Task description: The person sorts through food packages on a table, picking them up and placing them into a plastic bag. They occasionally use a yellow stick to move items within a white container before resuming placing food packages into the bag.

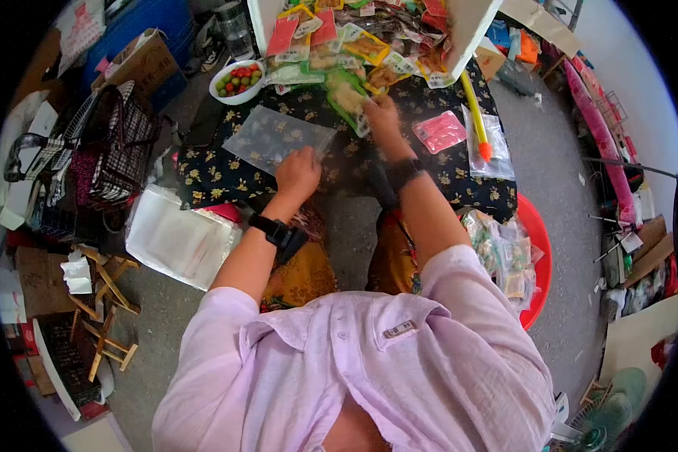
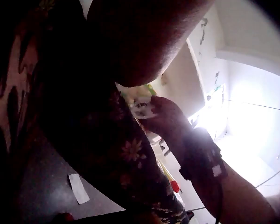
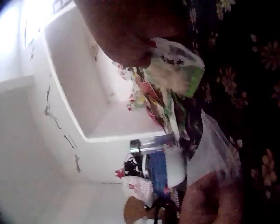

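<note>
My right hand (image 1: 384, 117) pinches one end of a green-edged clear food packet (image 1: 346, 98) over the flowered tablecloth (image 1: 211, 177). Pale pieces show through that packet (image 3: 175, 72) in the right wrist view. To its left, my left hand (image 1: 297, 172) has its fingers curled at the near right edge of a clear plastic bag (image 1: 267, 139), which lies flat on the cloth. The bag (image 3: 212, 147) reaches up from the left hand (image 3: 205, 200) in the right wrist view. In the dark left wrist view, the left hand (image 2: 144, 42) looms close and its fingertips are hidden.
A white foam box (image 1: 467, 34) full of colourful food packets (image 1: 365, 45) opens toward me. Left of it stands a bowl of small tomatoes (image 1: 237, 83). A pink packet (image 1: 439, 132) and a yellow stick (image 1: 474, 113) with an orange tip lie at right. Below is a red basin (image 1: 539, 279) of filled bags.
</note>
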Demonstrator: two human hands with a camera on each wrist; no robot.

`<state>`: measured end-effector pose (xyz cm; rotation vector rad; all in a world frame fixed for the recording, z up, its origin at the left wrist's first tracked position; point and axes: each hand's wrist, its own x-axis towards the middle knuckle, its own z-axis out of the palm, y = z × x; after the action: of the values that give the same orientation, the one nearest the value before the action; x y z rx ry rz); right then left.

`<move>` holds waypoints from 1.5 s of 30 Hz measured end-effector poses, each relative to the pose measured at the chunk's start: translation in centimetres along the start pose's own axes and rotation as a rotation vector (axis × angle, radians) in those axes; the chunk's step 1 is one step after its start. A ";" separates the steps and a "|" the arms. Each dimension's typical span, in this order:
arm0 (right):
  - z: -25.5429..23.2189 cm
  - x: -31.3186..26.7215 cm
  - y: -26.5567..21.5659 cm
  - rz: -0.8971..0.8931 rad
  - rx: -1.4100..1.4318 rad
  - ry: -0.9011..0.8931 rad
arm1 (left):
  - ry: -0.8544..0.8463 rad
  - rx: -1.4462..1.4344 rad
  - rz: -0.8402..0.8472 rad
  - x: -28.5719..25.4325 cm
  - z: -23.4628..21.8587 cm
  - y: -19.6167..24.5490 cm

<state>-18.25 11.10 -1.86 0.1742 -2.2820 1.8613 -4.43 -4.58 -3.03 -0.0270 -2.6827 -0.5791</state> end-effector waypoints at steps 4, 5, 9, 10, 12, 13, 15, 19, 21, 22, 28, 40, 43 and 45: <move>-4.4 -4.2 -2.0 0.098 0.320 0.034 | -0.095 -0.029 -0.090 0.5 -0.5 0.3; -5.4 -5.1 -2.5 0.102 0.342 0.025 | -0.093 -0.037 -0.103 0.5 -0.6 0.5; -7.1 -8.2 -2.9 0.102 0.525 -0.057 | -0.081 -0.169 -0.148 0.5 -0.2 1.4; -7.2 -8.6 -3.1 0.090 0.549 -0.083 | -0.081 -0.187 -0.152 0.6 -0.2 1.6; -7.4 -9.8 -3.2 0.118 0.522 -0.132 | -0.089 -0.222 -0.164 0.6 -0.1 2.1; -7.3 -10.1 -3.3 0.154 0.472 -0.159 | -0.096 -0.239 -0.176 0.5 0.0 2.3; -7.2 -10.3 -3.6 0.222 0.387 -0.217 | -0.100 -0.270 -0.195 0.6 0.1 2.6; -6.9 -10.3 -4.3 0.330 0.322 -0.290 | -0.081 -0.232 -0.118 0.3 0.5 2.7; -6.6 -10.0 -4.3 0.361 0.366 -0.306 | -0.038 -0.176 0.014 0.1 0.2 3.1; -6.3 -9.8 -3.9 0.373 0.406 -0.318 | -0.078 -0.160 0.011 0.0 -0.3 3.6; -2.9 -8.0 0.8 -0.212 -0.124 -0.349 | -0.102 -0.179 0.055 -0.5 -0.2 4.4; -3.4 -8.1 -0.4 -0.031 -0.330 -0.763 | 0.001 -0.110 0.102 -1.5 0.2 2.9; -0.2 -6.0 6.5 -0.318 -0.554 -0.481 | -0.013 -0.089 0.118 -1.5 -0.2 3.2; 0.8 -6.3 6.3 -0.309 -0.521 -0.274 | -0.038 -0.093 0.116 -1.5 -0.8 3.5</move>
<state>-13.46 11.45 -9.42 0.6872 -2.6423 1.1089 -2.47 -1.60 -1.59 -0.2205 -2.6674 -0.6717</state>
